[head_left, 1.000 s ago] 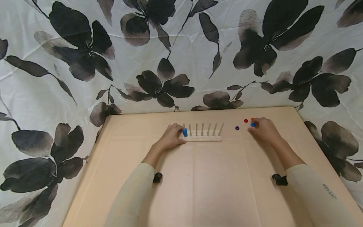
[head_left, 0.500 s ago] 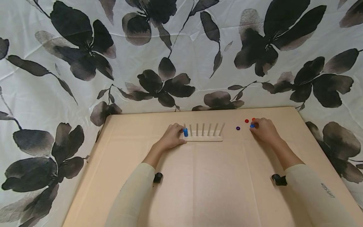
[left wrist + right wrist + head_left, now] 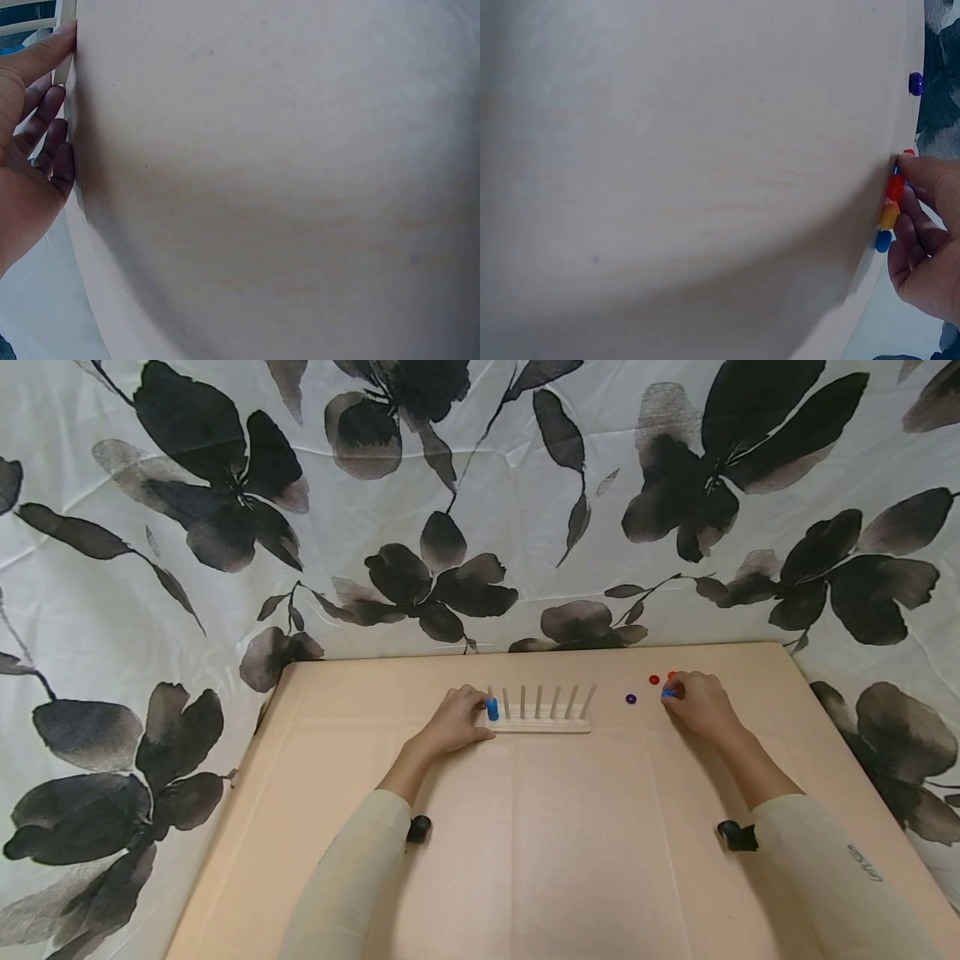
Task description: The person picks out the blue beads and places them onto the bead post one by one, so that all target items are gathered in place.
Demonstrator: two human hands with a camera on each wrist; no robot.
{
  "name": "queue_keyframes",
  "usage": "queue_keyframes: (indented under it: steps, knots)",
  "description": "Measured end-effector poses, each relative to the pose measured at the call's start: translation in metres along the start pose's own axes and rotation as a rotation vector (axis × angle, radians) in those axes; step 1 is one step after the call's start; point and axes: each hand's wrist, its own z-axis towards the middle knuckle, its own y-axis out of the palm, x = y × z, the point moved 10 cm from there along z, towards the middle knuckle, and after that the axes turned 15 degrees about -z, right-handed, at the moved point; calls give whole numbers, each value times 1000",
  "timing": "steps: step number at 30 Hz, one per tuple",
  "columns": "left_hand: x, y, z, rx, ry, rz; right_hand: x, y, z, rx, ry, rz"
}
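Note:
A pale wooden peg rack (image 3: 551, 727) with a row of upright pegs stands towards the back of the table. Blue beads (image 3: 492, 709) sit stacked on its leftmost peg. My left hand (image 3: 455, 720) grips the rack's left end, thumb at the front edge and fingers behind. Over on the right, my right hand (image 3: 701, 703) pinches a blue bead (image 3: 667, 693) at its fingertips, low over the table; the fingers partly hide it. Close by that hand lie a red bead (image 3: 895, 187), a yellow bead (image 3: 889, 216) and another blue bead (image 3: 883, 241).
Between rack and right hand lies a purple bead (image 3: 631, 699). A red bead (image 3: 654, 680) and an orange-red bead (image 3: 672, 675) are near the back edge. The tan table (image 3: 585, 843) ends at a floral cloth (image 3: 480, 485). Both wrists wear black cameras.
The right hand's fingers have drawn in on the blue bead, so less of it shows. The left hand stays at the rack. The head view has shifted slightly.

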Motion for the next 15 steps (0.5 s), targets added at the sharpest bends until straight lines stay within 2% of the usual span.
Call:
queue_keyframes:
  steps: [7,15]
  knots:
    - [1,0,1,1,2,7,2,-3,-2,23,-19,19]
    - [0,0,1,-1,-6,1,4,-8,-5,17,8,57]
